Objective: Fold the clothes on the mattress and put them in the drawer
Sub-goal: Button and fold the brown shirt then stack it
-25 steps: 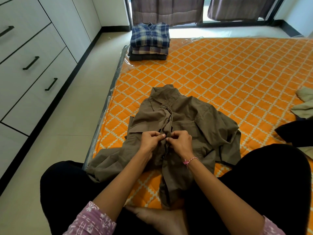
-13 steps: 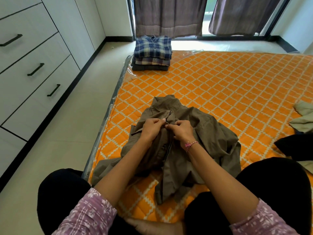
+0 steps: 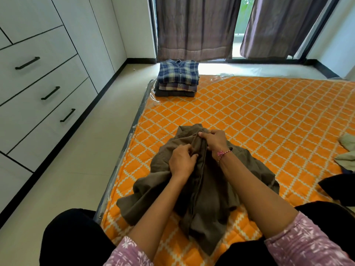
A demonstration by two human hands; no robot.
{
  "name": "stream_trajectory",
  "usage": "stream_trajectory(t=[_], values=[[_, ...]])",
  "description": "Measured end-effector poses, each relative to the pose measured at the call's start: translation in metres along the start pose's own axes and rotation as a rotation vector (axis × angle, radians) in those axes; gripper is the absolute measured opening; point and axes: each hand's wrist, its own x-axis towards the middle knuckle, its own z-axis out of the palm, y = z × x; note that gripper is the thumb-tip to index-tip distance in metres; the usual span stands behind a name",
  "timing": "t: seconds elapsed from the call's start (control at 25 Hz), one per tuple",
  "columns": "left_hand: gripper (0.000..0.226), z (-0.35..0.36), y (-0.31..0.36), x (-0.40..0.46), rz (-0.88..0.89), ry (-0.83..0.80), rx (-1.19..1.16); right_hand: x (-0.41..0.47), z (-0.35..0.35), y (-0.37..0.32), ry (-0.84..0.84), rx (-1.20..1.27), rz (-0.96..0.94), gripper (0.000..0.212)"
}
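An olive-brown shirt (image 3: 247, 169) lies rumpled on the orange patterned mattress (image 3: 259, 116), just in front of my knees. My left hand (image 3: 181, 162) pinches the shirt's front placket below the collar. My right hand (image 3: 215, 140) grips the fabric a little higher, close to the collar. Both hands sit side by side at the shirt's middle. At the mattress's far left corner rests a stack of folded shirts (image 3: 177, 77) with a blue plaid one on top. White drawers (image 3: 44, 89) with black handles line the wall on the left.
A pale green garment (image 3: 346, 152) and a dark cloth (image 3: 338, 187) lie at the mattress's right edge. A strip of tiled floor (image 3: 80, 160) runs between the mattress and the drawers. Curtains (image 3: 194, 25) hang at the far end.
Both hands have travelled up the shirt's front from its middle toward the collar, and the shirt has bunched up more. The camera has tilted up.
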Motion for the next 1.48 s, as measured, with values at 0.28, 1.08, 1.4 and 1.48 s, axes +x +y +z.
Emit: stream_trajectory(t=[0.28, 1.08, 1.4, 1.48], values=[[0.021, 0.008, -0.026, -0.003, -0.204, -0.234, -0.374, -0.043, -0.027, 0.059, -0.173, -0.157, 0.061, 0.017], [0.019, 0.019, -0.01, -0.022, -0.297, -0.062, -0.564, -0.088, -0.022, 0.061, 0.087, -0.382, -0.259, 0.041], [0.016, 0.03, -0.006, -0.028, -0.182, 0.053, -0.402, -0.089, -0.02, 0.057, 0.15, -0.368, -0.251, 0.04], [0.016, 0.031, -0.006, -0.028, -0.195, 0.07, -0.405, -0.088, -0.018, 0.057, 0.153, -0.406, -0.246, 0.039]])
